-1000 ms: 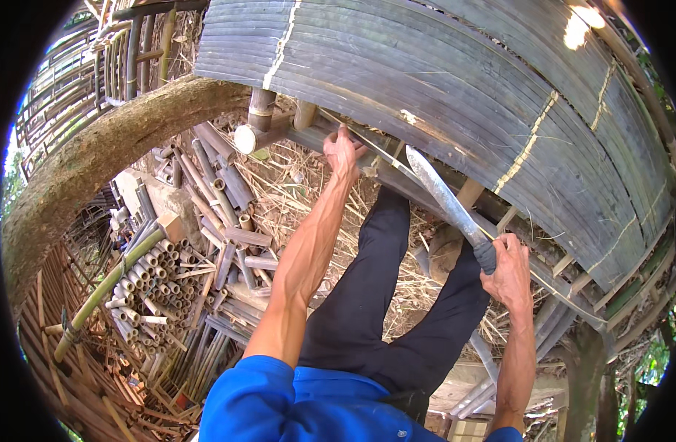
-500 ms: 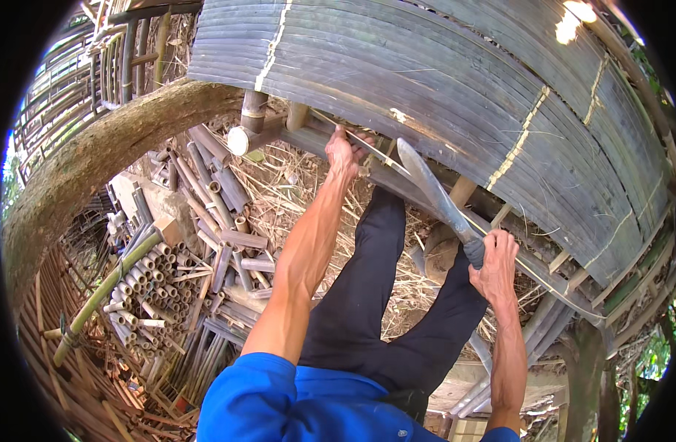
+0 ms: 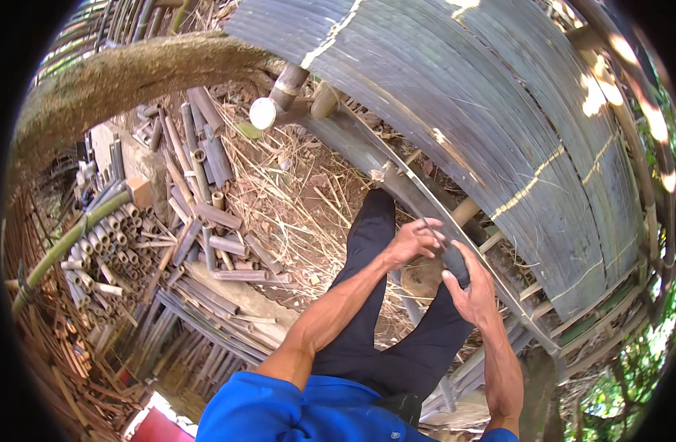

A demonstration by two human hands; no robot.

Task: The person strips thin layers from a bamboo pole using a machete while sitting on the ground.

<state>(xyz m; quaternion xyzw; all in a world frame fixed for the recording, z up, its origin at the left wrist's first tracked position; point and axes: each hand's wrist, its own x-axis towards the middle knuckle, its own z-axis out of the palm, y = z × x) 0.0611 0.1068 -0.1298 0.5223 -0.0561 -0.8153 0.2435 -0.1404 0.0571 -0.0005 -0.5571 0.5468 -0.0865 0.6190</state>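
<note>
My right hand (image 3: 476,291) is wrapped round the dark handle (image 3: 455,267) of a machete. The machete's blade (image 3: 434,230) shows almost edge-on, so little of it is visible. Close against the blade is my left hand (image 3: 412,241), its fingers apart and slightly bent; whether they touch the metal I cannot tell. Just beyond both hands, a long thin bamboo strip (image 3: 419,184) runs slantwise along the front of a platform of flattened dark bamboo (image 3: 426,88). A thick bamboo pole (image 3: 345,140) lies under that edge.
On the left, cut bamboo tubes (image 3: 109,243) are stacked behind a green pole (image 3: 65,247). Loose bamboo pieces (image 3: 220,214) lie among dry straw (image 3: 279,191). A thick curved trunk (image 3: 131,74) crosses the upper left. A white-ended bamboo stub (image 3: 263,113) juts out by the platform corner.
My left hand has let go of the strip and come right and nearer, beside the machete. My right hand has drawn the machete slightly nearer and turned its blade edge-on. The view has shifted.
</note>
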